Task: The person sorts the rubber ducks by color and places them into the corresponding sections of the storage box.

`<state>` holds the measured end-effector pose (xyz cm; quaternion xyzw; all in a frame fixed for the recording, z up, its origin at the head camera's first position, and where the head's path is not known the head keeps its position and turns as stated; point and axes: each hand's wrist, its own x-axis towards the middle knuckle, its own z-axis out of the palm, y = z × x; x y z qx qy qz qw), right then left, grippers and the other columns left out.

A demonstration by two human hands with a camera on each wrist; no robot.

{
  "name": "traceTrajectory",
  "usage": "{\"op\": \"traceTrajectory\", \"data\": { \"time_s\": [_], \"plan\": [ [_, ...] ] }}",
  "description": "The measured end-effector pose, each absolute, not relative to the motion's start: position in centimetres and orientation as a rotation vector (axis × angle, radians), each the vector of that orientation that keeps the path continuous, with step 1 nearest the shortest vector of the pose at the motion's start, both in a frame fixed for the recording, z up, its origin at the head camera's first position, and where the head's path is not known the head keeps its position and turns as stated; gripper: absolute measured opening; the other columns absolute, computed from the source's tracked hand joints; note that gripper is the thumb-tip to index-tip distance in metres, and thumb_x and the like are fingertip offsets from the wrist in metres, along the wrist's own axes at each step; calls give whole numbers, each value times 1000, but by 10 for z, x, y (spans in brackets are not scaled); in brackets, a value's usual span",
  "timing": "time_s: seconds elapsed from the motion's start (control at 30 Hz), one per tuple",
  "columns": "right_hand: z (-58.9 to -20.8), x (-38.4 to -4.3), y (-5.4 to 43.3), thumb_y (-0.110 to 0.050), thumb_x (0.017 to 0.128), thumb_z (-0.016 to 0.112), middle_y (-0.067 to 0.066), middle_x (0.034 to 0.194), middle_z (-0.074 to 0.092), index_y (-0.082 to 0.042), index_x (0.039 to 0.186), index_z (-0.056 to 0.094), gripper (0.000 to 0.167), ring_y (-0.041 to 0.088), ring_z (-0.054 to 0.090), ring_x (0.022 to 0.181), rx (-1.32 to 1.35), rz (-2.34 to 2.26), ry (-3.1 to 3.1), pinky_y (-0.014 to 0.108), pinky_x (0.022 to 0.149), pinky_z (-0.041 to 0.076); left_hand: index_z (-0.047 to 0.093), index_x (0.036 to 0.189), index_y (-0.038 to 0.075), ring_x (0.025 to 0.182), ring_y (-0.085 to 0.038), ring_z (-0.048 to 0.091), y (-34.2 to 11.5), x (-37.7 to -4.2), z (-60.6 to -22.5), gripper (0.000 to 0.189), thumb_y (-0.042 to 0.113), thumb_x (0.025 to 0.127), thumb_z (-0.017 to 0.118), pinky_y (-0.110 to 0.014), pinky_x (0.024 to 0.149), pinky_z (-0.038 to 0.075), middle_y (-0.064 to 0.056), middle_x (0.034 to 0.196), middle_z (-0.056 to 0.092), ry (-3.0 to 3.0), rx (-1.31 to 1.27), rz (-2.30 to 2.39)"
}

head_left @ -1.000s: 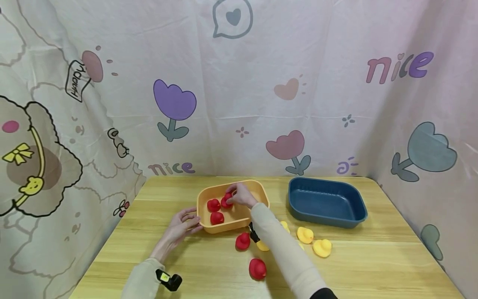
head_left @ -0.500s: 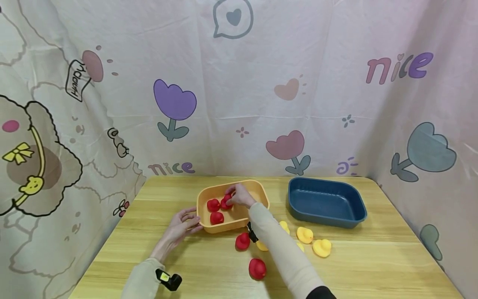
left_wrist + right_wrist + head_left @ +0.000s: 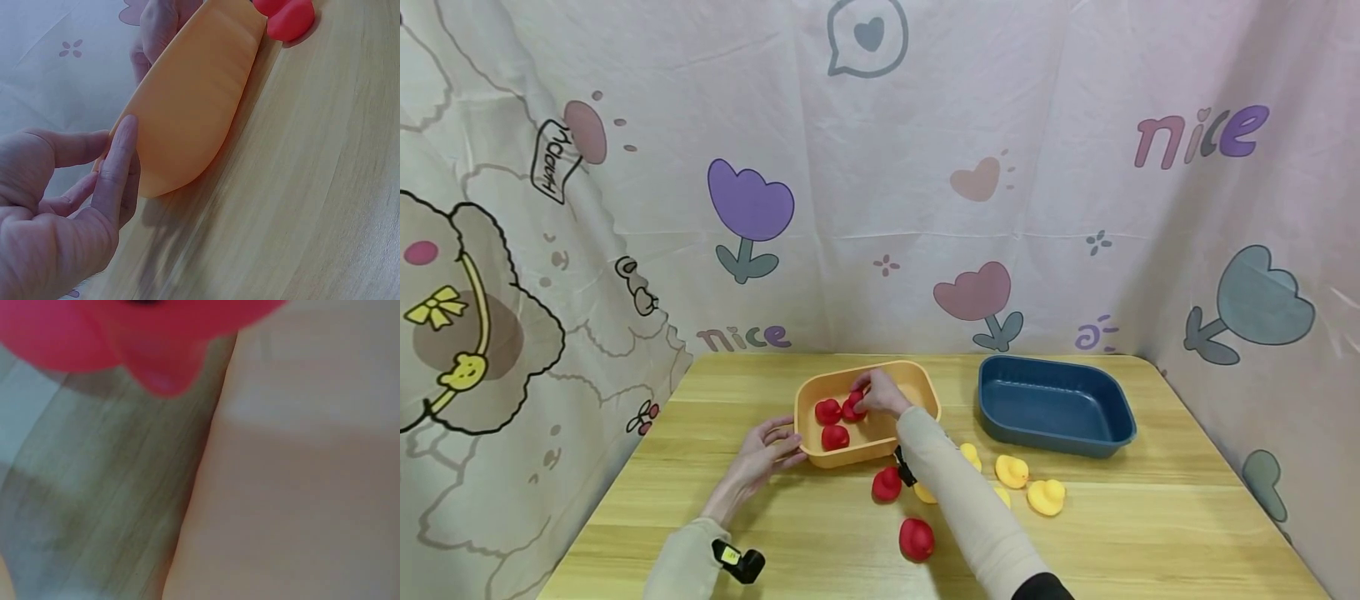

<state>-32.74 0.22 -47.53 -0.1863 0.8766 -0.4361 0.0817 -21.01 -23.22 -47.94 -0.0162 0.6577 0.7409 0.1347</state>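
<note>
An orange plastic bin [image 3: 850, 457] stands left of the table's middle, with two red rubber ducks [image 3: 835, 437] loose inside it. My left hand [image 3: 758, 463] holds its left end; in the left wrist view the thumb and fingers [image 3: 112, 178] pinch the rim. Inside the bin my right hand [image 3: 886, 393] pinches another red duck [image 3: 852, 409], partly covered by the fingers. The right wrist view has a blurred red duck [image 3: 162, 362] close to the lens; which one I cannot tell.
A dark blue bin [image 3: 1060, 446] stands at the back right. Two red ducks [image 3: 917, 540] lie on the table [image 3: 1187, 525] in front of the orange bin. Several yellow ducks [image 3: 1047, 497] lie before the blue bin, some partly hidden by the right sleeve [image 3: 962, 500].
The right forearm has shifted very slightly to the left. Both hands stay where they were on the bin and the duck.
</note>
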Motion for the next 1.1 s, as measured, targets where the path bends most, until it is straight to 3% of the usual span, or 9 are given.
{"op": "traceTrajectory", "data": {
  "time_s": [0.43,0.8,1.1],
  "plan": [
    [-471,-325,7,6,76,80,19,109,71,3,110,72,35,15,56,82,-540,-1310,2593,17,70,51,21,150,-13,90,-9,65,-232,-211,-479,60,-5,100,52,-22,84,64,3,100,54,1919,-49,2157],
    [-464,-312,20,6,80,77,23,111,70,8,115,69,36,16,62,77,-733,-1358,2565,15,65,53,21,151,-12,89,-9,65,-232,-211,-481,59,-3,101,52,-23,85,64,3,100,55,1899,-43,2155],
    [-448,-288,33,5,83,76,26,107,71,8,111,69,29,14,62,79,-946,-1395,2537,13,68,52,21,151,-12,90,-10,66,-233,-211,-482,60,-3,100,53,-23,85,64,3,99,55,1901,-39,2151]
  ]
}}
